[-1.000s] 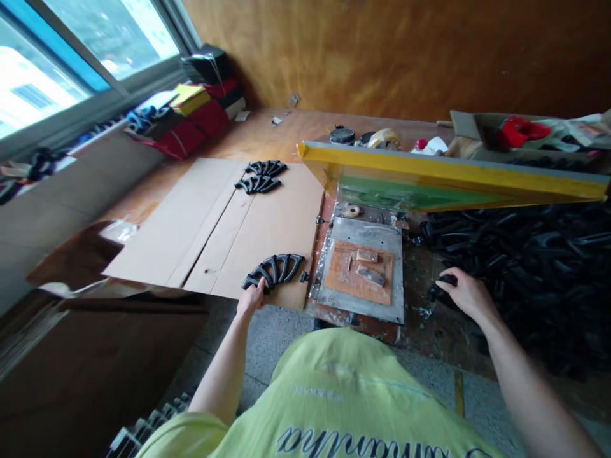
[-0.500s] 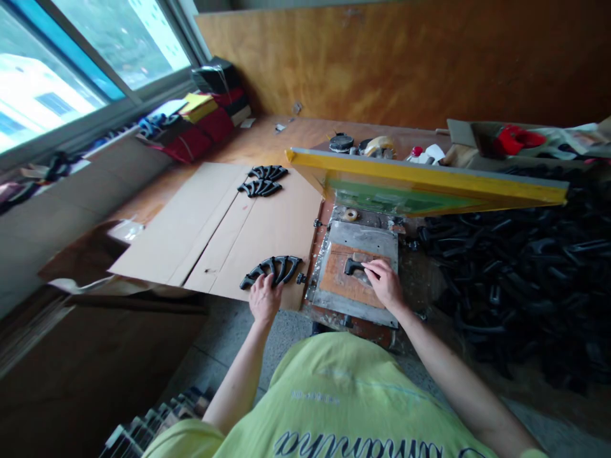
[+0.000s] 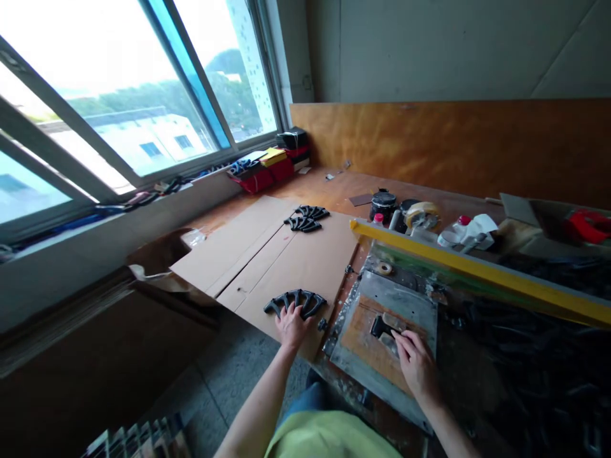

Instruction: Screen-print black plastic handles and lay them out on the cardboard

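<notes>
Noting hand positions at a workbench. Left hand (image 3: 291, 326) lies palm down, fingers slightly spread, over a fanned row of black moulded arched pieces (image 3: 296, 300) at the near edge of a cardboard sheet (image 3: 267, 254); whether it grips them cannot be told. Right hand (image 3: 416, 364) has its fingers closed on a single black arched piece (image 3: 380, 327), which sits on an orange pad (image 3: 367, 343) lying on a metal plate (image 3: 398, 292). A yellow-edged screen frame (image 3: 477, 270) stands raised beyond the plate. Two smaller groups of black pieces (image 3: 305, 218) lie at the cardboard's far end. A dark heap of similar pieces (image 3: 525, 356) lies right of the plate.
</notes>
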Demonstrator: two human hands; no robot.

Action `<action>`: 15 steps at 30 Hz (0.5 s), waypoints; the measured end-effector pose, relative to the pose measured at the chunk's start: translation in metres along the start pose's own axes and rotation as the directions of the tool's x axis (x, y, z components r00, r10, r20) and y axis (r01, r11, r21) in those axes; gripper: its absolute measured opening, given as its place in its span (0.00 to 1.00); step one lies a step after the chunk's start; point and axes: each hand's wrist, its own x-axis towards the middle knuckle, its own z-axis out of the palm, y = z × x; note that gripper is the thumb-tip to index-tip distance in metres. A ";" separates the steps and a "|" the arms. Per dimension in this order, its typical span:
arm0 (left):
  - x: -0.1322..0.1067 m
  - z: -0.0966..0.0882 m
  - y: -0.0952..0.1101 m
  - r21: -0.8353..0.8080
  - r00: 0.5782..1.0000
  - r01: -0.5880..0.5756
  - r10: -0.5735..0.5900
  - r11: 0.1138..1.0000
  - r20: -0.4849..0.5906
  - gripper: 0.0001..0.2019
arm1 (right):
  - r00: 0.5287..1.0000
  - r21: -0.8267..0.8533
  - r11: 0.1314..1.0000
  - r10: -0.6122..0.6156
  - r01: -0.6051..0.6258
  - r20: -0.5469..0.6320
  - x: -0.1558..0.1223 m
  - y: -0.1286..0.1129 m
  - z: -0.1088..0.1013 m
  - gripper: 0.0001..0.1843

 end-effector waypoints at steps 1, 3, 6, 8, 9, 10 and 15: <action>0.009 0.000 -0.006 0.001 0.999 -0.040 0.040 0.999 -0.014 0.27 | 1.000 0.004 1.000 0.007 -0.007 -0.007 -0.002 0.001 0.002 0.17; 0.037 -0.004 -0.020 0.002 0.991 -0.125 0.125 0.992 -0.038 0.27 | 1.000 0.007 1.000 0.026 -0.026 -0.011 -0.005 0.003 0.004 0.17; 0.099 -0.015 -0.038 -0.003 0.975 -0.221 0.221 0.975 -0.028 0.27 | 0.998 -0.011 0.998 0.064 -0.064 -0.014 -0.008 0.003 0.007 0.17; 0.149 -0.023 -0.047 -0.014 0.967 -0.254 0.254 0.967 0.005 0.28 | 0.995 -0.039 0.995 0.092 -0.093 -0.027 -0.009 0.000 0.008 0.18; 0.173 -0.026 -0.050 -0.021 0.963 -0.270 0.270 0.963 0.022 0.28 | 0.993 -0.058 0.992 0.107 -0.109 -0.040 -0.010 -0.002 0.008 0.18; 0.197 -0.028 -0.052 -0.028 0.958 -0.284 0.285 0.959 0.039 0.28 | 0.991 -0.076 0.989 0.121 -0.125 -0.053 -0.010 -0.004 0.008 0.18; 0.293 -0.024 -0.052 -0.041 0.940 -0.324 0.326 0.945 0.104 0.29 | 0.971 -0.156 0.960 0.218 -0.232 -0.101 -0.009 -0.018 0.009 0.18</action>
